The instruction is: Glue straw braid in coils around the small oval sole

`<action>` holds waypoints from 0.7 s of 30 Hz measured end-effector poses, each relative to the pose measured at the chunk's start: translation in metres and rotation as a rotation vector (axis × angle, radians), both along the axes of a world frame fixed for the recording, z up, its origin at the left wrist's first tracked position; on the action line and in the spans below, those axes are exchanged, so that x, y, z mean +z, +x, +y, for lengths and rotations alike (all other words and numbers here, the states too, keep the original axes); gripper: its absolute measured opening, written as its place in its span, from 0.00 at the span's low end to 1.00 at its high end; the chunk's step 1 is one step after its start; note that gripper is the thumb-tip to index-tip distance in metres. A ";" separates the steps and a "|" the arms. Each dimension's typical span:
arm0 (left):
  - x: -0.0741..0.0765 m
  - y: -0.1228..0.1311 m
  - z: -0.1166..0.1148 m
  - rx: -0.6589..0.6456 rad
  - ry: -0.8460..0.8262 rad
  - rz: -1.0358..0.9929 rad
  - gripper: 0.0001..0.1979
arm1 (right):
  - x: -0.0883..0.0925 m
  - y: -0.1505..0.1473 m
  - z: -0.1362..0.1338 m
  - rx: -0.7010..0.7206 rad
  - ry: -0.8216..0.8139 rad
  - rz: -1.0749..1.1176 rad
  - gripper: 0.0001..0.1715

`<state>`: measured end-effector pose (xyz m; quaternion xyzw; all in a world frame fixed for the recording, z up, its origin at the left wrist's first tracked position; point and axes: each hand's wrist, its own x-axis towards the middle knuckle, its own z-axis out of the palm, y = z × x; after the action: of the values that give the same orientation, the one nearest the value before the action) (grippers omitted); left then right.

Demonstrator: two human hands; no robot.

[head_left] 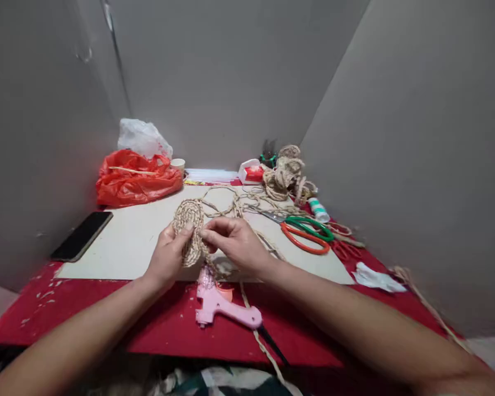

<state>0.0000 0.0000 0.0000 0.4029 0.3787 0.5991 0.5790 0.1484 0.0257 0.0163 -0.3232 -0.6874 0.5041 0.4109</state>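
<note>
An oval coil of braided straw cord (190,212) stands tilted above the white board, its rows wound tightly side by side. My left hand (170,250) grips its left edge, thumb across the front face. At the coil's right edge, my right hand (233,242) pinches the braided cord with thumb and forefinger. From there the cord trails down and across the board. Just below the coil lies a pink hot glue gun (220,305), nozzle toward the board and black cable running toward the front edge. The fingers behind the coil are hidden.
Scissors with green and orange handles (305,234) lie right of my right hand. A black phone (82,236) is at left, a red plastic bag (138,179) behind it. Bundled braid (286,170), a striped roll (319,210) and crumpled white tissue (377,278) line the right side.
</note>
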 end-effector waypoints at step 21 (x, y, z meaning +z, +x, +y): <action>0.023 -0.011 0.001 -0.009 0.057 -0.119 0.14 | -0.008 -0.015 -0.012 0.118 -0.172 -0.052 0.20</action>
<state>-0.0111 0.0011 0.0232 0.3844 0.3245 0.6301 0.5914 0.1331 0.0134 0.0081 -0.3290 -0.6699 0.5761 0.3332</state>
